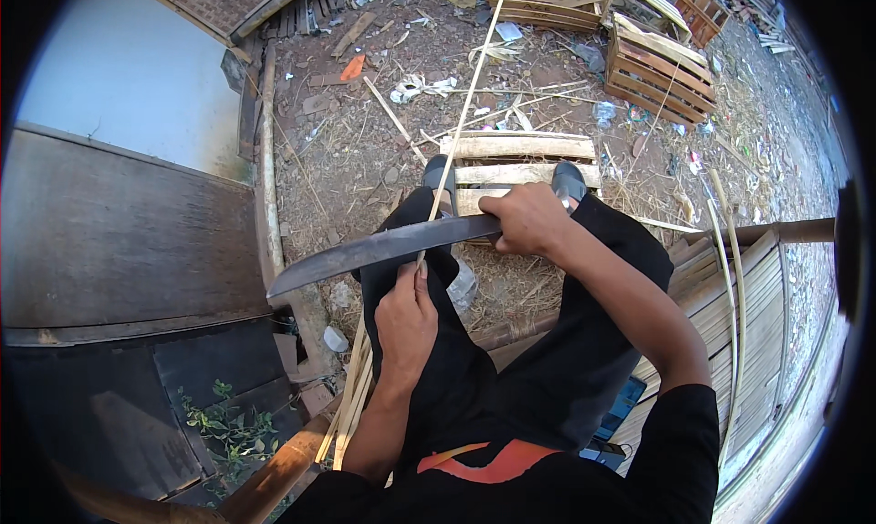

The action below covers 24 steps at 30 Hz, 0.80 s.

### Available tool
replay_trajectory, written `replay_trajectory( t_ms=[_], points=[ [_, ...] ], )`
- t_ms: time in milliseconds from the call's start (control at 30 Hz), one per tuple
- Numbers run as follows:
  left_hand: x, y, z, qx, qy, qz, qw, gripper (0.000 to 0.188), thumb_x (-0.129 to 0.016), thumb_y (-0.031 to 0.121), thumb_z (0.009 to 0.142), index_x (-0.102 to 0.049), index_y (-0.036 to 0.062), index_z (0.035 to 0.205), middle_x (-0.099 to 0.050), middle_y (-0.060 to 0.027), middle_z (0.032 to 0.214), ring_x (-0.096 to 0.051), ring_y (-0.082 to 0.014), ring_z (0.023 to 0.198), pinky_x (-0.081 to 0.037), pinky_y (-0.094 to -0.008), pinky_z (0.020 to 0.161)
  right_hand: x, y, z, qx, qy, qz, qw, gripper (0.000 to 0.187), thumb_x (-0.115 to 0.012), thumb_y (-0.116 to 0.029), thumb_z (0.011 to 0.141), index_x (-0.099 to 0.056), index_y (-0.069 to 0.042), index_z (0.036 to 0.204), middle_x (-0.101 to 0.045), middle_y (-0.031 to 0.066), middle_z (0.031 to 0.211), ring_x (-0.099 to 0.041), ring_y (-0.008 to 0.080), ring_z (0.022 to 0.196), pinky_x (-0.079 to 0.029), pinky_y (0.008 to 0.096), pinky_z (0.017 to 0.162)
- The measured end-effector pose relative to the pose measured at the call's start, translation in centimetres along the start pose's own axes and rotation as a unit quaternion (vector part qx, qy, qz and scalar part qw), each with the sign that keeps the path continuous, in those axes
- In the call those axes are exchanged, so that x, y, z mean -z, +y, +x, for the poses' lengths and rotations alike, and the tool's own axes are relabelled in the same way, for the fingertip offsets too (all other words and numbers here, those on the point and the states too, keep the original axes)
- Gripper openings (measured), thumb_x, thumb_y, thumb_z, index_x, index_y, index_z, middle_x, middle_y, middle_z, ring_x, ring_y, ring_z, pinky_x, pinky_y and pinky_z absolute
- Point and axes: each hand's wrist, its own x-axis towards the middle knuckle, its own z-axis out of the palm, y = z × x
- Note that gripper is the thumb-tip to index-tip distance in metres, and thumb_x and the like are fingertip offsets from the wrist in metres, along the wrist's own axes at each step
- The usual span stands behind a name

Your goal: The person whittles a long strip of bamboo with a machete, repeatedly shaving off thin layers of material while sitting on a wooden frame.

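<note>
Head view: L hand (408, 319) pinches the strip (472, 104) betw. thumb & index, other fingers curled in, just below the knife (383, 248). Prob. held that near so the thin piece doesn't whip about at the blade. The strip runs up & away from the body, far end out past the pic's top edge, likely b/c it's too long to hold any other way seated.

R hand (529, 218) has its fingers wrapped round the knife's handle end; blade lies crosswise over the strip, tip out to the L. Looks like contact, can't be sure. Crosswise set prob. lets the edge bear on the strip w/ both hands clear of it.

Knees are apart, prob. leaving room betw. for the work. Sandals (570, 179) sit at either end of a crate (525, 147). More strips (358, 387) slant by the L forearm, prob. for easy reach.
</note>
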Motion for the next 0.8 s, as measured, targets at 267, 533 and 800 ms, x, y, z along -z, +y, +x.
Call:
replay_trajectory(
  t_ms=[267, 533, 800],
  points=[
    [0.1, -0.2, -0.2, 0.033, -0.029, 0.034, 0.998, 0.014, -0.050, 0.016, 0.100, -0.055, 0.0035, 0.094, -0.058, -0.0221, 0.065, -0.059, -0.0443, 0.062, -0.042, -0.0504, 0.052, 1.4, 5.6, -0.6, -0.156, 0.092, -0.029, 0.983, 0.020, -0.064, -0.023, 0.076, -0.069, -0.009, 0.089, -0.067, 0.0173, 0.071, -0.067, 0.0352, 0.070, -0.053, 0.0461, 0.065],
    [0.3, -0.7, -0.7, 0.005, -0.001, 0.034, 0.999, 0.018, -0.050, 0.019, 0.101, -0.058, 0.0028, 0.098, -0.059, -0.0219, 0.067, -0.059, -0.0434, 0.063, -0.042, -0.0496, 0.053, 0.8, 3.2, 0.1, -0.078, 0.085, -0.056, 0.992, 0.024, -0.069, -0.026, 0.070, -0.066, -0.009, 0.088, -0.064, 0.0171, 0.064, -0.065, 0.0383, 0.065, -0.053, 0.0477, 0.063],
    [0.2, -0.1, -0.4, -0.014, -0.013, 0.075, 0.997, 0.014, -0.052, 0.017, 0.099, -0.059, 0.0050, 0.097, -0.061, -0.0198, 0.069, -0.061, -0.0412, 0.064, -0.045, -0.0494, 0.054, 2.3, 4.6, -0.3, -0.124, 0.081, -0.012, 0.989, 0.027, -0.068, -0.027, 0.074, -0.068, -0.007, 0.092, -0.067, 0.0195, 0.073, -0.067, 0.0381, 0.072, -0.054, 0.0477, 0.069]
  ],
)
